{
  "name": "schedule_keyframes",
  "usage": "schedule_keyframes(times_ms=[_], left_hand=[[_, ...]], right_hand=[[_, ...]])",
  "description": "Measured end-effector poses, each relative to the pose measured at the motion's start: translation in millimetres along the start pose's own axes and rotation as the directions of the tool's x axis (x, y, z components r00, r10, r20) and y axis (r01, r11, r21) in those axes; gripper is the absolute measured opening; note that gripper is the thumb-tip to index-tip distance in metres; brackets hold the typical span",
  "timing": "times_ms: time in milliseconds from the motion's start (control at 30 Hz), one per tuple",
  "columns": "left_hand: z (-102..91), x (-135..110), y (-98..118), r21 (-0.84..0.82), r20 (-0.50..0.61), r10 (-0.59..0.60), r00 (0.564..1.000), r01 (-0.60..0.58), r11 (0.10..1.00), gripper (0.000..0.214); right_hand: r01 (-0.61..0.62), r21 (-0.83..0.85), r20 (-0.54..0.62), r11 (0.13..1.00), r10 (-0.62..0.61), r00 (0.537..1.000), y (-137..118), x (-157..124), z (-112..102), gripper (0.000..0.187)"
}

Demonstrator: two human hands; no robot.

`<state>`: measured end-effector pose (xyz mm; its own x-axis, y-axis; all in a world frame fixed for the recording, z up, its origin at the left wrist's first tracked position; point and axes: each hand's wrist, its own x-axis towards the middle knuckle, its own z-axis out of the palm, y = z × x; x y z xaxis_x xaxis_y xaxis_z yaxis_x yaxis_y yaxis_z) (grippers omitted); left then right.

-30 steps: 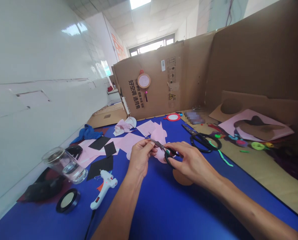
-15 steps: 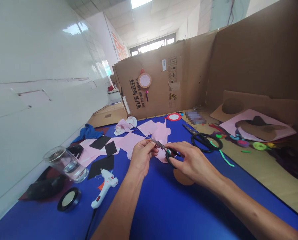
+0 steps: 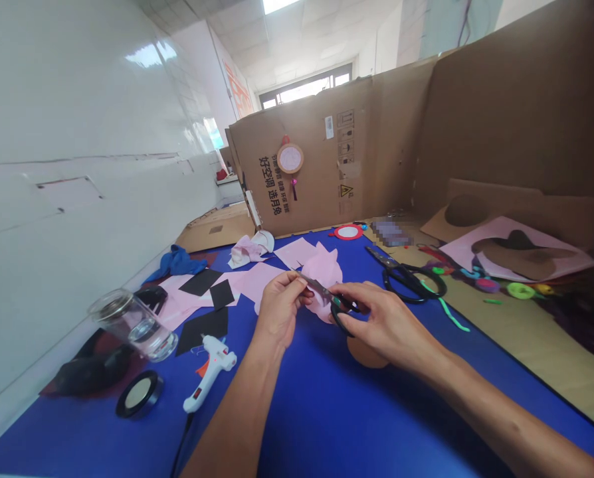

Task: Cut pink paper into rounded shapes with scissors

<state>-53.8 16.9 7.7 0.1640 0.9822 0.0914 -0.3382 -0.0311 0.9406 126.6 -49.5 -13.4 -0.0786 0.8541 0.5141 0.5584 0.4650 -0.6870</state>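
Note:
My right hand (image 3: 371, 311) has its fingers in the black handles of a small pair of scissors (image 3: 321, 288), whose blades point left and look nearly closed. At the blades, my left hand (image 3: 281, 309) is closed in a pinch; what sits between its fingertips is too small and hidden to make out. Just behind the scissors is a pink cutout (image 3: 325, 263) with pointed, ear-like corners, partly covered by the blades and my right fingers. A brown disc (image 3: 365, 353) lies on the blue table under my right hand.
Left of my hands are a white glue gun (image 3: 211, 372), black squares (image 3: 221, 295), a glass of water (image 3: 142, 332) and a roll of tape (image 3: 138, 394). Large black scissors (image 3: 411, 279) lie to the right. Cardboard panels (image 3: 387, 146) stand behind.
The small scissors' blades have come together from a wider spread. The pink cutout behind them shows a different outline, with its pointed corners visible. Both hands stay nearly in place.

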Motion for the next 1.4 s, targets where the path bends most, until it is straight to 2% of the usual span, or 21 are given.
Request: schedule_keyframes(times_ms=[267,967,1400], left_hand=[[0.4,0.2,1.6,0.033,-0.001,0.012,1.000,-0.012,0.999,0.020],[3.2,-0.9,-4.8,-0.140,0.021,-0.051,0.998,0.054,0.989,0.025],[3.7,-0.3,-8.9,-0.160,0.020,-0.062,0.998,0.064,0.985,0.027]], right_hand=[[-0.006,0.038,0.012,0.999,0.005,1.000,1.0,-0.3,1.0,0.037],[-0.012,0.092,0.002,0.996,0.012,1.000,2.4,0.3,4.9,0.030],[-0.025,0.099,0.015,0.995,0.023,1.000,3.9,0.8,5.6,0.032]])
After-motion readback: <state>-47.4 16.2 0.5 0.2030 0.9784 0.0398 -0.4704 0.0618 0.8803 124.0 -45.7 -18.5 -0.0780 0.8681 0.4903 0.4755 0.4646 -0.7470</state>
